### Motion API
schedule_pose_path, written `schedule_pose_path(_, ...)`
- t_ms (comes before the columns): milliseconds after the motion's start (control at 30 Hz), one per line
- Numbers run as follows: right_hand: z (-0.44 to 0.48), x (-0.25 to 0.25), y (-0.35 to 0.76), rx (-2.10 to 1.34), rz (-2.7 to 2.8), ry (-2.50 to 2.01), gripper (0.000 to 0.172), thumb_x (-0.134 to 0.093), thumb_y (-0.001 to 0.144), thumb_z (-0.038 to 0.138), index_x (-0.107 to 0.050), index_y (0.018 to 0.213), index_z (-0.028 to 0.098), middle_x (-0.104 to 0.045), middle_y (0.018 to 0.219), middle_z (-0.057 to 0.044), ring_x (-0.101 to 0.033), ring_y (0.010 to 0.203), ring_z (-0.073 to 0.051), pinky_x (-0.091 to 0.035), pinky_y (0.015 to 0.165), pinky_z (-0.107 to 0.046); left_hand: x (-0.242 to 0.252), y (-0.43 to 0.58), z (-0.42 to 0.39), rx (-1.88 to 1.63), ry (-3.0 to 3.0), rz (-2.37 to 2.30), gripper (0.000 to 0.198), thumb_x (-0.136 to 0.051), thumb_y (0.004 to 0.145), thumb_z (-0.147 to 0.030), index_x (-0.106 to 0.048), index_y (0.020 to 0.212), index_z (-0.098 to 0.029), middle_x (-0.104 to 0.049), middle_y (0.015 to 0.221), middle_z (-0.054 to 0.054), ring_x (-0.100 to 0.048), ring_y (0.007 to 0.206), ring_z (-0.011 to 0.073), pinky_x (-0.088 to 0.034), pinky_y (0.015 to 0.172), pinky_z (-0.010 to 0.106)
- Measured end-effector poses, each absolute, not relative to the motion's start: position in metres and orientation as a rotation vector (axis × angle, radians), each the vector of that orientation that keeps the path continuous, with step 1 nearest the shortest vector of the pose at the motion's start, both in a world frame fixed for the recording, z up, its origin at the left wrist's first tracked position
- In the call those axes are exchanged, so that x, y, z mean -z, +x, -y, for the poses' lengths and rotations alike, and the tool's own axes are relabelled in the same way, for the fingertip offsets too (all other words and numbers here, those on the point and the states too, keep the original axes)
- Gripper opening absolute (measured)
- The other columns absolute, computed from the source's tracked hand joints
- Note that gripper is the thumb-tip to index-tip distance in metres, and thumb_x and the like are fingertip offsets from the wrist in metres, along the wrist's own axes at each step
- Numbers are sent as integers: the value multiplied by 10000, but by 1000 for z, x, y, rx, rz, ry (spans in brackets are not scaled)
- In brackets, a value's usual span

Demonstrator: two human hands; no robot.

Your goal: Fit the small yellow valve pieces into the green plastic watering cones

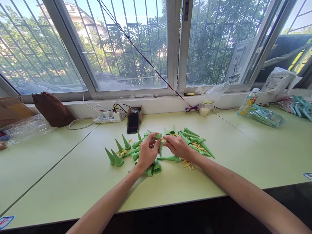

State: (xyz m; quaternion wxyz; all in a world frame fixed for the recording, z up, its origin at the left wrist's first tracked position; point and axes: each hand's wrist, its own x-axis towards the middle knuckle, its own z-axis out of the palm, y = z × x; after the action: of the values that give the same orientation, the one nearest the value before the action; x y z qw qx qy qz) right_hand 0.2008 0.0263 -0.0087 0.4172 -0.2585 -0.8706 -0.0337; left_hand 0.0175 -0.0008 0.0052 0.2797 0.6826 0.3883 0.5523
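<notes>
Sliding windows [131,48] with bars outside stretch across the back, above a pale green table [73,182] that fills the lower view. A brown bag [51,109] leans at the table's far left, and a white plastic package [278,81] sits at the far right; its printing is too small to read.

The person's two hands meet near the middle of the table, above a spread of green cones [119,161]. The left hand [147,151] grips one green cone by its cap end, between thumb and fingers, with the wide cap [158,136] up and the point down. The right hand [179,146] is narrowed to a pinch just beside that cap, with a small yellow piece [163,139], mostly hidden, at its fingertips.

A drink bottle [247,102] stands tilted in view to the right, its yellow and orange label not legible. A white power strip [107,119] lies behind the cones on the left. Loose cones lie or stand on both sides of the hands. The smallest things are yellow pieces [187,164], scattered among the cones and in a little heap below the right wrist.
</notes>
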Motion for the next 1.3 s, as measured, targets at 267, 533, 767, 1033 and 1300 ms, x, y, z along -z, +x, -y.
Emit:
schedule_pose_path(267,-29,13,202,88,2216,-698,283,-334,1074,343,-546,987,177,-679,820,-71,-588,676,-155,-340,608,-244,-5,17,2,-1455,1920,-1094,256,-629,909,-368,-615,1113,-213,-580,792,-6,-617,578,101,-492,470,181)
schedule_pose_path(533,-29,12,202,129,2239,-767,408,-262,1080,344,-484,775,189,-533,617,-4,-424,522,-121,-247,550,-242,-1,17,2,-1415,2006,-1094,242,-596,927,-353,-622,1122,-212,-591,774,-7,-610,599,106,-513,531,201)
schedule_pose_path(767,-28,10,202,120,2229,-778,396,-264,1074,326,-451,749,197,-487,582,14,-379,493,-115,-236,537,-243,-2,17,4,-1431,2049,-1103,213,-590,928,-337,-619,1099,-214,-604,759,-9,-605,593,106,-536,553,214)
schedule_pose_path(1033,-29,12,202,117,2220,-792,406,-257,1072,329,-455,743,198,-472,575,16,-380,492,-116,-241,539,-246,-1,18,4,-1450,2054,-1078,193,-604,925,-342,-610,1062,-207,-618,743,-7,-580,551,96,-548,540,216)
schedule_pose_path(1300,-29,12,202,109,2219,-792,422,-248,1073,343,-448,731,198,-458,564,20,-358,477,-111,-235,529,-241,0,17,4,-1448,2077,-1090,193,-600,928,-336,-618,1068,-204,-653,773,10,-614,600,114,-571,581,236)
